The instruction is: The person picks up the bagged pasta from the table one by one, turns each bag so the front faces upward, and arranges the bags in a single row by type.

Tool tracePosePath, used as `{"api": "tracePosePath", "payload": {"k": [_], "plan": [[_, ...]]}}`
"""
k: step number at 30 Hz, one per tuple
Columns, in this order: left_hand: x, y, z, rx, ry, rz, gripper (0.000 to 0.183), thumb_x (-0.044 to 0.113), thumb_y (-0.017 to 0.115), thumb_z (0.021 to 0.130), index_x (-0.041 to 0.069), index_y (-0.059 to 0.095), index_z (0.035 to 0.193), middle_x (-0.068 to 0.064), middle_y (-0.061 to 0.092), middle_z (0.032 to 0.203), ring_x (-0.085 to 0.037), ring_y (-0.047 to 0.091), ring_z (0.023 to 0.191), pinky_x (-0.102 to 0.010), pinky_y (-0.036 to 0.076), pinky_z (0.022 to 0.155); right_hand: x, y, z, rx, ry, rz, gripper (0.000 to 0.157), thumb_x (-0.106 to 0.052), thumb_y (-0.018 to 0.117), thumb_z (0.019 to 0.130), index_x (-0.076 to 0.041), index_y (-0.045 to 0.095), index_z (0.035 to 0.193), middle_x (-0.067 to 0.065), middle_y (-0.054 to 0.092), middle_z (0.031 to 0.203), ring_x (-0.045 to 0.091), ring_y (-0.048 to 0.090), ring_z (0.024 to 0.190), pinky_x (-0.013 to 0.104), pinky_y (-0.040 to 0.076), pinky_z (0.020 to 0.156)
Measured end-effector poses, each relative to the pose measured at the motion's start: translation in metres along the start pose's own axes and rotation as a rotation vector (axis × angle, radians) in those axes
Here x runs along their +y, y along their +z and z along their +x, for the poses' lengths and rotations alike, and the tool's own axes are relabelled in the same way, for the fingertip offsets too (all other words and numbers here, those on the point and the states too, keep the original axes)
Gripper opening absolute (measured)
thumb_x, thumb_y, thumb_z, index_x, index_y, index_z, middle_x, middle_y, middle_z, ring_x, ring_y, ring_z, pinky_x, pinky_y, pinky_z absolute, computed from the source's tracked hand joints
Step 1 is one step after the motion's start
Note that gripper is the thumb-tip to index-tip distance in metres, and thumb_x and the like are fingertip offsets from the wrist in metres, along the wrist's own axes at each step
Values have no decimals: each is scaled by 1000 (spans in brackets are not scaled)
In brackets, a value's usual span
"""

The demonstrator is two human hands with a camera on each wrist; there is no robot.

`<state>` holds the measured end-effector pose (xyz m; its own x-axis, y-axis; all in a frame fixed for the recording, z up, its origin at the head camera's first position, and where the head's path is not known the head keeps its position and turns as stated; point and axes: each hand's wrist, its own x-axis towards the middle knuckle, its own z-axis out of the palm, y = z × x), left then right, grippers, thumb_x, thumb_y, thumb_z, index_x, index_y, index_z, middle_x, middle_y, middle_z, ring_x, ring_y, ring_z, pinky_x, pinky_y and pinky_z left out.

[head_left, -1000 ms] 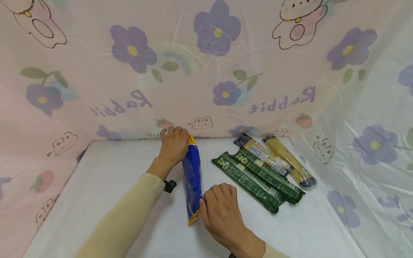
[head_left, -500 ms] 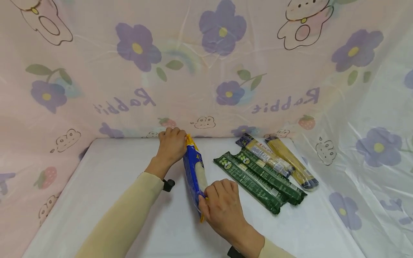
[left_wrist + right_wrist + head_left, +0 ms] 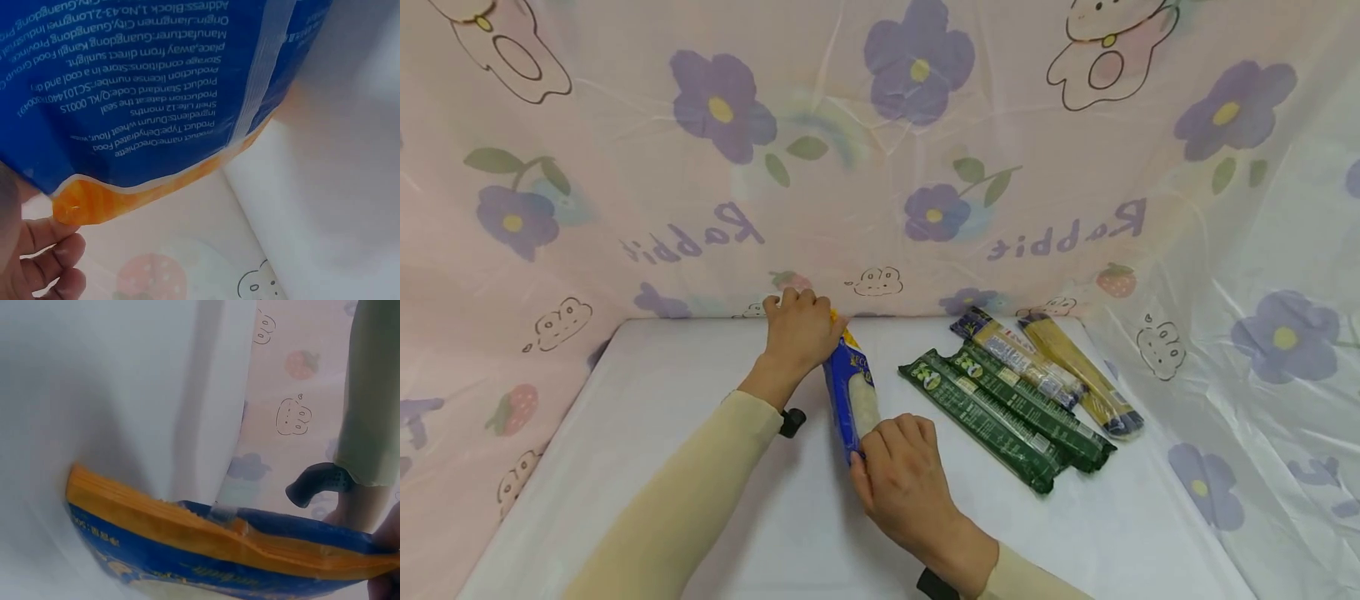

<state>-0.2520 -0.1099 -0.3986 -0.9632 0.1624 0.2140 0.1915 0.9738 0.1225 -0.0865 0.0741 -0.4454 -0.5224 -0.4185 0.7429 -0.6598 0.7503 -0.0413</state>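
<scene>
A blue pasta bag (image 3: 844, 408) with orange-yellow ends stands on edge between both hands in the head view. Its pale window faces right. At the far end, my left hand (image 3: 801, 329) pinches a top corner; in the left wrist view its fingers (image 3: 53, 256) are at the orange edge, below printed text reading "Orecchiette" on the bag (image 3: 156, 94). My right hand (image 3: 898, 475) grips the near end, covering it in the head view. The right wrist view shows the orange sealed edge of the pasta bag (image 3: 169, 519) close over the white surface.
To the right lie two green packets (image 3: 977, 421) side by side. Behind them are a clear pasta packet with blue ends (image 3: 1022, 354) and a gold long-pasta packet (image 3: 1086, 379). A patterned curtain (image 3: 880, 167) rises behind the white table (image 3: 685, 367).
The pasta bag has turned so its window side now shows to the right. Its near orange end has passed out of sight behind the right hand. Both hands keep hold of it.
</scene>
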Motion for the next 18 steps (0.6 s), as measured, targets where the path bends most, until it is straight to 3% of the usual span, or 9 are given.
{"api": "tracePosePath", "payload": {"k": [6, 12, 18], "plan": [[-5, 3, -2, -8, 34, 80, 43, 39, 62, 106, 2, 70, 125, -17, 69, 118, -41, 55, 119, -70, 37, 109, -6, 5, 0, -22, -10, 0, 22, -23, 61, 97, -13, 55, 79, 1, 53, 78, 25, 53, 80, 43, 43, 81], [-16, 7, -6, -24, 63, 67, 34, 31, 58, 109, 1, 70, 121, -18, 69, 120, -41, 55, 120, -70, 35, 111, -12, 9, 0, -19, -23, 42, 27, -33, 58, 103, -15, 56, 82, -2, 53, 80, 21, 52, 80, 40, 41, 80], [-30, 6, -11, -67, 63, 50, 31, 26, 56, 109, 0, 69, 120, -20, 68, 120, -43, 54, 122, -72, 31, 112, 7, 14, -10, 38, 25, 63, 36, -30, 47, 113, -14, 58, 83, -2, 52, 80, 20, 49, 78, 39, 39, 78]]}}
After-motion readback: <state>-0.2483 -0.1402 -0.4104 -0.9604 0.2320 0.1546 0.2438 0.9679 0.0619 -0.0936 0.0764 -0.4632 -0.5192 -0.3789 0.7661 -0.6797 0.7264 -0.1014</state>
